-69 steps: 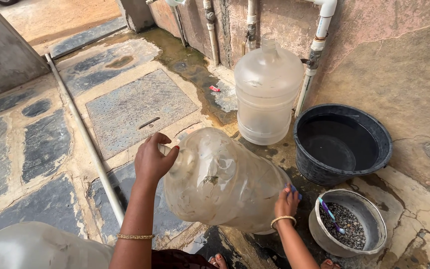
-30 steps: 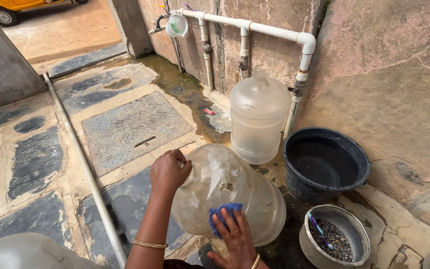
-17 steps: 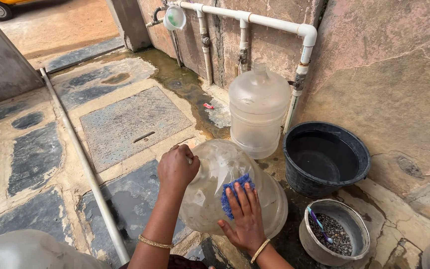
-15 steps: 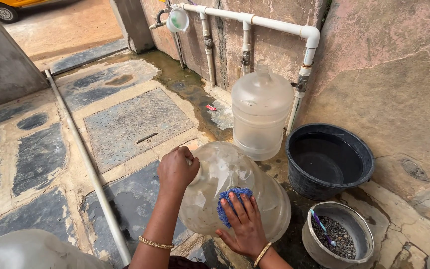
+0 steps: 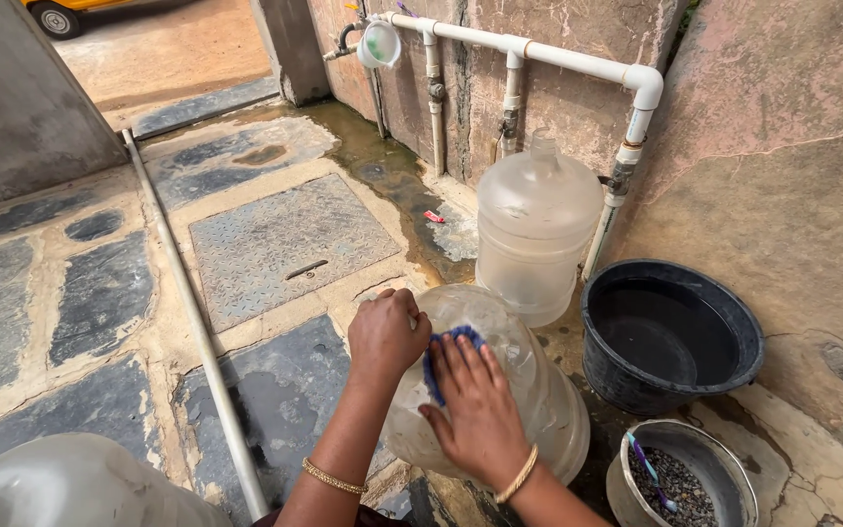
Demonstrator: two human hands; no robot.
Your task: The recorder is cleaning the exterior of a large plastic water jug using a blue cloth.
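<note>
A large clear plastic water jug (image 5: 529,390) lies tilted on its side on the wet ground in front of me. My left hand (image 5: 384,337) is closed around its neck end at the upper left. My right hand (image 5: 475,400) lies flat on the jug's side and presses a blue scrubbing pad (image 5: 438,351) against it, fingers spread over the pad. A second clear jug (image 5: 536,229) stands upright just behind, near the wall.
A black basin (image 5: 670,337) sits to the right. A small grey bucket (image 5: 690,478) of dark gravel with a brush stands at the lower right. White pipes (image 5: 539,54) run along the wall. A metal pipe (image 5: 192,322) crosses the paving. A pale jug (image 5: 70,488) is at the lower left.
My right hand with the blue pad has slid from the jug's lower side up toward its neck, close to my left hand. The jug has stayed tilted in place.
</note>
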